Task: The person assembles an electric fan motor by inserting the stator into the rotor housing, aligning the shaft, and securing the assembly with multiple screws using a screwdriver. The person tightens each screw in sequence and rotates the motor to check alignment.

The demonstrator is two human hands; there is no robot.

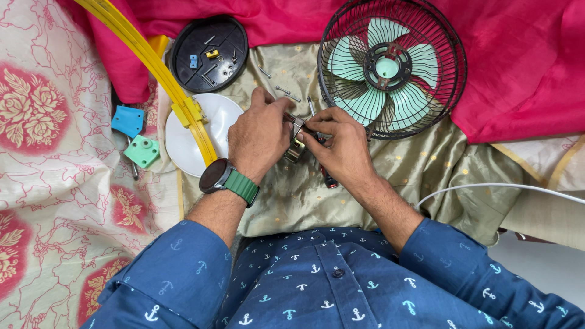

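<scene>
My left hand (259, 135), with a dark watch on a green strap (226, 178) at the wrist, and my right hand (342, 141) meet over a small metal motor part (296, 141). Both hands grip it between the fingertips. A red-and-black screwdriver (328, 178) lies under my right hand; whether that hand holds it is hidden. A few loose screws (285, 92) lie on the olive cloth (426, 170) just beyond my fingers. To the right of them stands a fan assembly, a black wire cage (450, 73) with pale green blades (365, 100).
A black round cover (183, 58) holding small parts and screws lies at the top left, a white disc (180, 143) below it. A yellow curved rail (152, 64) crosses them. Blue (128, 120) and green (142, 151) plastic pieces lie left. White cable (506, 187) at right; pink cloth (524, 67) behind.
</scene>
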